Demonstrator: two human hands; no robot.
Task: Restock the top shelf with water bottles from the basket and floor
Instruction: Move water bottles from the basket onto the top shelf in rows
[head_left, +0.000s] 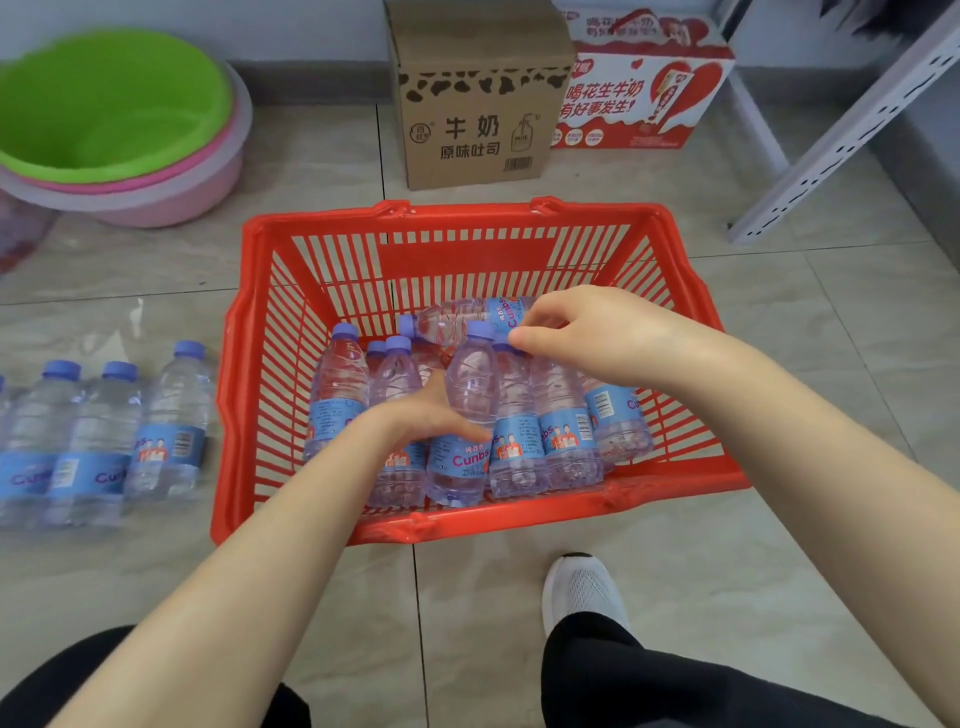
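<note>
Restocking looked barely started: left hand (431, 410) gripped a clear blue-capped plastic bottle (470, 384) in the loaded red slatted basket (467, 254); right hand (571, 332), grip unclear.

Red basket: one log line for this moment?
left hand: grips bottle | right hand: above other bottles | red basket: on floor

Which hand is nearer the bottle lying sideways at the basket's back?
Right. The right hand pinches the sideways bottle at its label; the left hand is nearer the person, gripping an upright bottle.
</note>
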